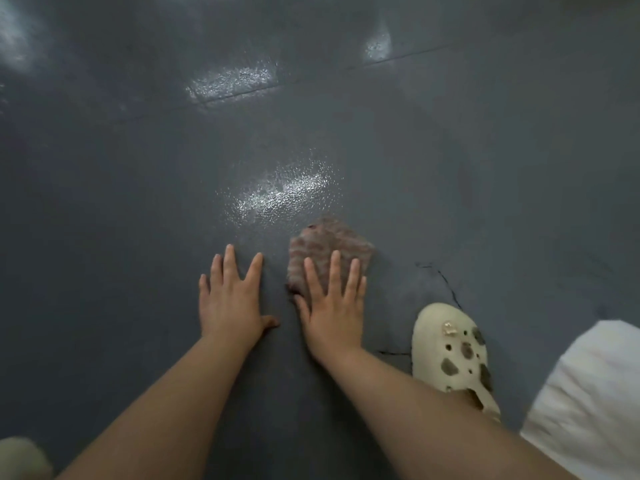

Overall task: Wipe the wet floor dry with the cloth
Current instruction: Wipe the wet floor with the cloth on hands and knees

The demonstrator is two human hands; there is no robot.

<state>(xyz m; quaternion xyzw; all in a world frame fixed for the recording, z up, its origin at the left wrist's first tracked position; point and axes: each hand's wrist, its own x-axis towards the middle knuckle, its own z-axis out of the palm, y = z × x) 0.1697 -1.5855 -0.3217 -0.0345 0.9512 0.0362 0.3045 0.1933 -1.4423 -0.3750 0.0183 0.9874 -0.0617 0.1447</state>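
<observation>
A small pinkish-grey striped cloth lies flat on the dark grey floor. My right hand presses on the cloth's near half with straight, spread fingers. To its left, my left hand rests flat on the bare floor, fingers spread, not touching the cloth. Just beyond the cloth a glistening wet patch shines on the floor. More shiny patches lie farther off along a tile seam.
A cream clog with dark charms stands on the floor just right of my right forearm. White fabric fills the lower right corner. Thin cracks run through the floor near the clog. Another pale shoe tip shows at the bottom left.
</observation>
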